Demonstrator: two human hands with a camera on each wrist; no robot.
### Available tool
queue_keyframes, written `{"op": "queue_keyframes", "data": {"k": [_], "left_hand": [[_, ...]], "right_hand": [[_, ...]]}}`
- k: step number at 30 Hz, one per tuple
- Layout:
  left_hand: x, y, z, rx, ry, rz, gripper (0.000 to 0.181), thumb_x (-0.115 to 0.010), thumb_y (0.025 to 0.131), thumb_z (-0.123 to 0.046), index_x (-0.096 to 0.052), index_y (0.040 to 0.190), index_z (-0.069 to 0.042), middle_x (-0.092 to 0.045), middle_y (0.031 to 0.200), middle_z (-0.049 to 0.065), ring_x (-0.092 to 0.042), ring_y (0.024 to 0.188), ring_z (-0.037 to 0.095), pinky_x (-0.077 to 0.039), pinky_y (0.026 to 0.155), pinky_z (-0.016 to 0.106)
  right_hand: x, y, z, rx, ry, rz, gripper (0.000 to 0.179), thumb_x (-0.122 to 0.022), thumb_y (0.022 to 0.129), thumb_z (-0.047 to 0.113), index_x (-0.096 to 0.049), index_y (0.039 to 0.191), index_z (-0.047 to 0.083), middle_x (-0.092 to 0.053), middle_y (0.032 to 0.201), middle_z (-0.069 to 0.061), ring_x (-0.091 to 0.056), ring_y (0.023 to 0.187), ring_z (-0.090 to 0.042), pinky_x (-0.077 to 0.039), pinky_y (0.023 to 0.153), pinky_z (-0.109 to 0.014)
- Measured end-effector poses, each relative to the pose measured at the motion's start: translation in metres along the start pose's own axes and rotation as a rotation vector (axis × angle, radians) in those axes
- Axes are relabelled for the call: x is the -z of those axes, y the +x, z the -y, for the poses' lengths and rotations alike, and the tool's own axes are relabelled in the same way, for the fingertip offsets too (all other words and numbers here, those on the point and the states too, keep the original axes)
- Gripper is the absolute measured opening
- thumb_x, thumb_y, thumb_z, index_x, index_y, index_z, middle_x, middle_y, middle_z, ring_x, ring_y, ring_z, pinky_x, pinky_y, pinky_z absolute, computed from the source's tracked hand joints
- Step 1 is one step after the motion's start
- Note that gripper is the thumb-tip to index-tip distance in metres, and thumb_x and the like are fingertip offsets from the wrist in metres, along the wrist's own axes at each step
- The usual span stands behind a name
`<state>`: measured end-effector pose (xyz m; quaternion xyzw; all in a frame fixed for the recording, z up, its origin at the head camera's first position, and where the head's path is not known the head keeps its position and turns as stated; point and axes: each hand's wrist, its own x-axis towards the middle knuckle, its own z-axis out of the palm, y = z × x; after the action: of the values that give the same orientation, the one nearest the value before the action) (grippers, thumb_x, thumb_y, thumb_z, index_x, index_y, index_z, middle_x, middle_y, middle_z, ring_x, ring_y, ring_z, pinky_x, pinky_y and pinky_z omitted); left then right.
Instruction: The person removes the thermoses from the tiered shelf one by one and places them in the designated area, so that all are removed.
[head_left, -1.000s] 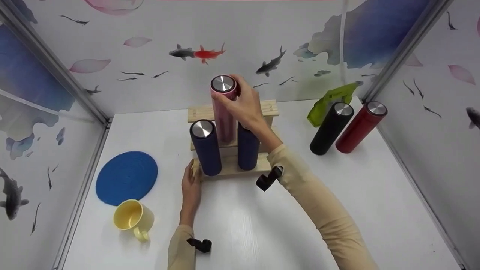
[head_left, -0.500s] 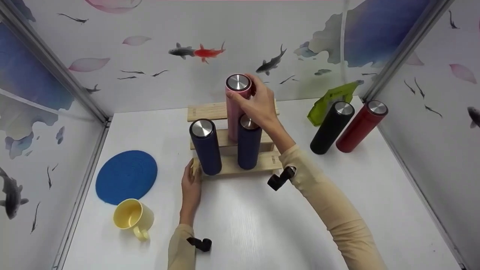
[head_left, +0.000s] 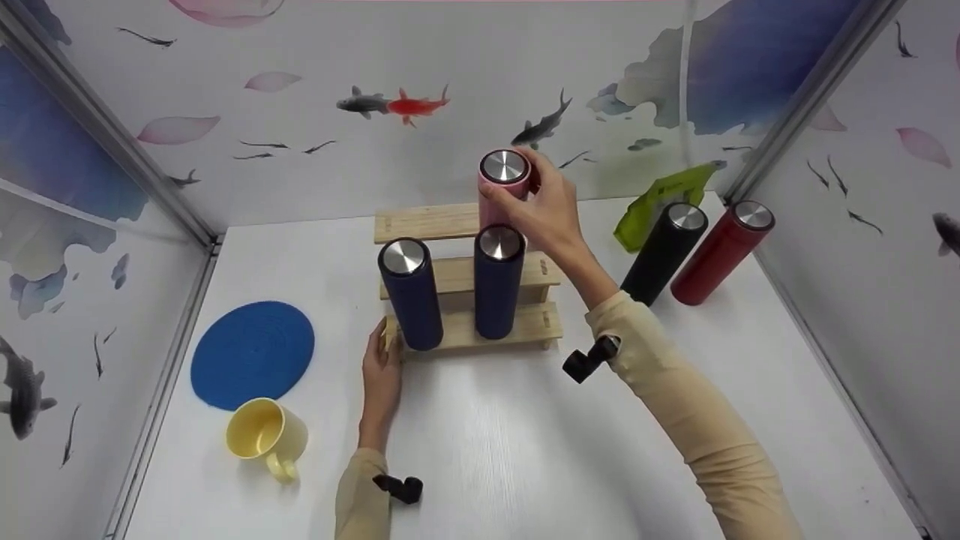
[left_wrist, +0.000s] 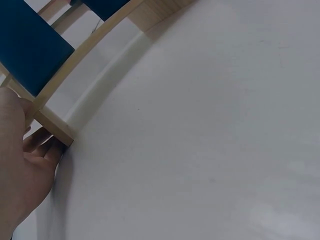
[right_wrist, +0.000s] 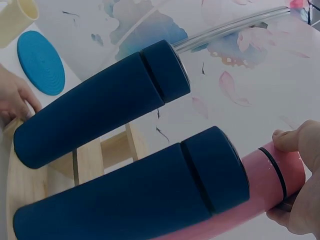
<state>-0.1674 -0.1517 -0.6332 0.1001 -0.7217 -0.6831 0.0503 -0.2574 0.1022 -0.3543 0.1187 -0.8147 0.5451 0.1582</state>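
Observation:
My right hand grips a pink thermos bottle round its top, just below the steel lid. The bottle stands behind a blue thermos, which hides its lower part. A second blue thermos stands upright to the left; both blue ones are on the lowest step of a three-step wooden rack. At that step's left end, my left hand holds the rack. The left wrist view shows the thumb on top and the fingers round the end piece of the rack.
A black thermos and a red thermos stand on the right, before a green pouch. On the left are a round blue mat and a yellow mug. Patterned walls close the table in.
The right hand has carried the pink thermos to the right, from between the blue bottles to behind the right one. The left hand keeps its hold on the rack.

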Motion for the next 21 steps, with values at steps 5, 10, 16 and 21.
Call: {"op": "queue_keyframes", "data": {"k": [5,10,16,21], "left_hand": [[0.0,0.0,0.0,0.012,-0.028,0.023,0.054,-0.046,0.11,-0.03,-0.029,0.16,-0.02,-0.022,0.169,0.008,-0.023,0.156,0.03,-0.039,0.121,0.042],[0.0,0.001,0.001,0.014,-0.008,0.014,0.054,-0.046,0.11,-0.03,-0.03,0.16,-0.02,-0.023,0.169,0.007,-0.024,0.156,0.03,-0.04,0.121,0.04],[0.0,-0.001,0.001,0.02,-0.028,0.019,0.054,-0.047,0.109,-0.032,-0.03,0.159,-0.022,-0.031,0.166,0.009,-0.037,0.15,0.028,-0.045,0.116,0.042],[0.0,0.0,0.002,0.013,-0.052,0.027,0.054,-0.048,0.109,-0.032,-0.031,0.159,-0.021,-0.037,0.163,0.008,-0.042,0.147,0.023,-0.047,0.114,0.041]], "right_hand": [[0.012,-0.003,-0.005,0.003,0.001,-0.024,0.065,-0.084,0.085,0.025,-0.056,0.137,-0.002,-0.067,0.127,-0.016,-0.065,0.119,-0.022,-0.054,0.104,-0.031],[0.025,-0.006,-0.006,-0.006,-0.022,-0.034,0.065,-0.083,0.085,0.026,-0.056,0.137,-0.002,-0.066,0.128,-0.016,-0.064,0.12,-0.022,-0.053,0.106,-0.032],[0.037,-0.006,-0.009,-0.02,-0.048,-0.057,0.065,-0.083,0.085,0.026,-0.057,0.136,-0.004,-0.067,0.127,-0.017,-0.065,0.119,-0.024,-0.054,0.105,-0.034],[0.046,-0.006,-0.012,-0.037,-0.049,-0.076,0.065,-0.083,0.085,0.025,-0.056,0.136,-0.005,-0.067,0.128,-0.019,-0.064,0.12,-0.025,-0.053,0.106,-0.033]]}}
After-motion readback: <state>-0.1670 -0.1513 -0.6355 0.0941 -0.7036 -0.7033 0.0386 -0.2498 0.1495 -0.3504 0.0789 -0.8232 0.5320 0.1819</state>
